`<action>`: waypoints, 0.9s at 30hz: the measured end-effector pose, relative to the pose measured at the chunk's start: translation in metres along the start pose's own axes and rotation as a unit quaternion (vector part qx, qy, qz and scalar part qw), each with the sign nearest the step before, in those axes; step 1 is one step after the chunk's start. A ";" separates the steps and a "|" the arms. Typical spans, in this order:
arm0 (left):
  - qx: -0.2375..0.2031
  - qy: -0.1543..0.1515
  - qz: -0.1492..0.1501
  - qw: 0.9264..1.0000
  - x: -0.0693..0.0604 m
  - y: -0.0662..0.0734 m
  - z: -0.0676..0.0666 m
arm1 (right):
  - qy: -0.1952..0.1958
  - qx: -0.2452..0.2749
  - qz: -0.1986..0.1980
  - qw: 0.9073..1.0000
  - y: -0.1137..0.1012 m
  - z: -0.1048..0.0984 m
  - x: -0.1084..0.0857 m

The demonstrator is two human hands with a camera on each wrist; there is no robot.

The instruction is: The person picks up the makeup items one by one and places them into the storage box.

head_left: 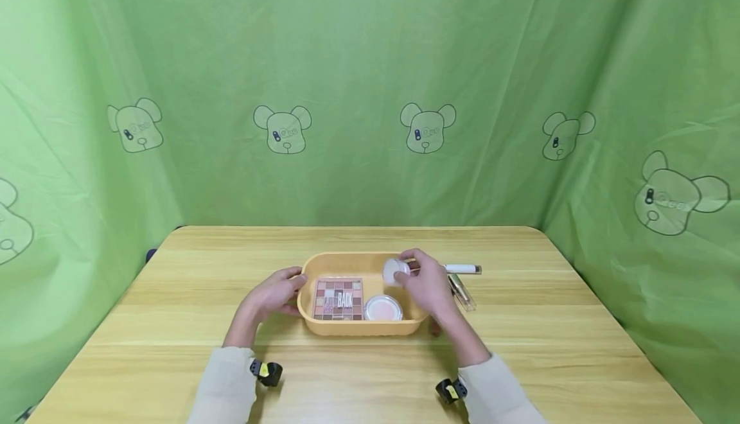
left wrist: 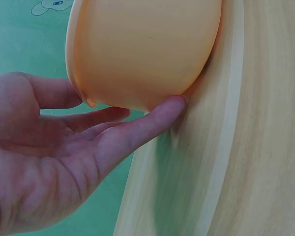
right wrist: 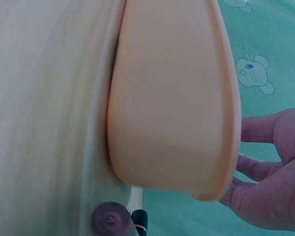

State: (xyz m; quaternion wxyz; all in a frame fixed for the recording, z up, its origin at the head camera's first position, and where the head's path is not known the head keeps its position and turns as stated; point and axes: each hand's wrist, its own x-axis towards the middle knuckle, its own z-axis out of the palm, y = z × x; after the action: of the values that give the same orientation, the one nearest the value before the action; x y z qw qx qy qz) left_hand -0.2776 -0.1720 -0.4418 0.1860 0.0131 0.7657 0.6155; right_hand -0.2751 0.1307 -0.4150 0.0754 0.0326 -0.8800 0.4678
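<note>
On the table sits a yellow-orange plastic tray [head_left: 363, 329] with rounded corners. My left hand [head_left: 276, 294] grips its left end, thumb at the rim and fingers along the outer wall, as the left wrist view of this hand [left wrist: 64, 147] also shows. Over the right end of the tray my right hand [head_left: 426, 282] holds a small round white jar [head_left: 395, 271] between thumb and fingers. In the right wrist view the tray wall [right wrist: 172, 98] hides the jar. Inside the tray lie an eyeshadow palette [head_left: 338, 299] and a round clear-rimmed compact [head_left: 383, 309].
Right of the tray, partly behind my right hand, lie a white pen-like tube [head_left: 462, 269] and slim gold-and-clear cosmetic tubes [head_left: 461, 292]. The wooden table [head_left: 347, 379] is bounded by green curtains [head_left: 358, 58] at the back and sides.
</note>
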 end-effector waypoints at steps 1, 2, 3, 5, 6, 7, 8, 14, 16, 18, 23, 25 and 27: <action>-0.002 -0.001 0.000 1.000 0.000 0.000 0.000 | 0.001 -0.009 -0.002 1.000 0.000 0.001 0.000; -0.003 -0.001 0.000 1.000 0.000 0.000 0.000 | 0.000 -0.015 -0.003 1.000 0.000 0.003 -0.001; -0.003 -0.003 0.000 1.000 0.000 0.000 0.000 | -0.002 -0.020 -0.003 1.000 0.000 0.004 -0.001; 0.000 -0.007 0.002 1.000 -0.001 0.001 0.000 | -0.008 -0.029 -0.001 1.000 0.000 0.007 -0.002; 0.001 -0.007 0.002 1.000 -0.001 0.001 0.000 | -0.012 -0.033 -0.001 0.999 0.000 0.009 -0.002; 0.002 -0.008 0.002 1.000 -0.002 0.002 0.000 | -0.014 -0.037 -0.001 0.999 0.000 0.010 -0.003; 0.004 -0.010 0.002 1.000 -0.002 0.002 0.000 | -0.015 -0.043 -0.001 0.999 0.000 0.011 -0.003; 0.003 -0.007 0.001 1.000 -0.003 0.002 0.000 | -0.019 -0.058 -0.007 0.998 0.001 0.016 -0.004; 0.004 -0.003 0.000 1.000 -0.002 0.002 0.000 | -0.021 -0.061 -0.008 0.998 0.001 0.018 -0.004; 0.006 0.001 -0.001 1.000 -0.002 0.001 0.000 | -0.023 -0.067 -0.008 0.997 0.000 0.019 -0.004; 0.008 0.006 -0.004 1.000 -0.001 0.000 0.000 | -0.035 -0.083 -0.003 0.996 -0.002 0.021 -0.004; 0.007 0.006 -0.005 1.000 -0.001 0.000 0.000 | -0.038 -0.085 -0.002 0.996 -0.003 0.022 -0.003; 0.007 0.005 -0.005 1.000 -0.002 0.001 0.000 | -0.039 -0.083 -0.001 0.996 -0.002 0.022 -0.003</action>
State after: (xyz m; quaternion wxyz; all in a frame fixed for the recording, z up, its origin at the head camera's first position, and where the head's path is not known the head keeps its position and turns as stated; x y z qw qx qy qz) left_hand -0.2763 -0.1719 -0.4403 0.1852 0.0073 0.7713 0.6090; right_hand -0.2737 0.1110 -0.4258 0.0444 0.0454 -0.9181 0.3912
